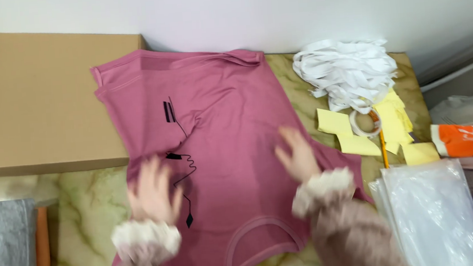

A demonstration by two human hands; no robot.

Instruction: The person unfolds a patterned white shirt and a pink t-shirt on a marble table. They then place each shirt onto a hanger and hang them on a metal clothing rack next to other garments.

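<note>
Here the pink shirt point(226, 145) lies lengthwise, neckline nearest, under the left hand point(154, 193) and right hand point(298, 155), fingers spread.

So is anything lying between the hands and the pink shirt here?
Nothing visible. The left hand and right hand lie open directly on the pink shirt, though both are motion-blurred.
</note>
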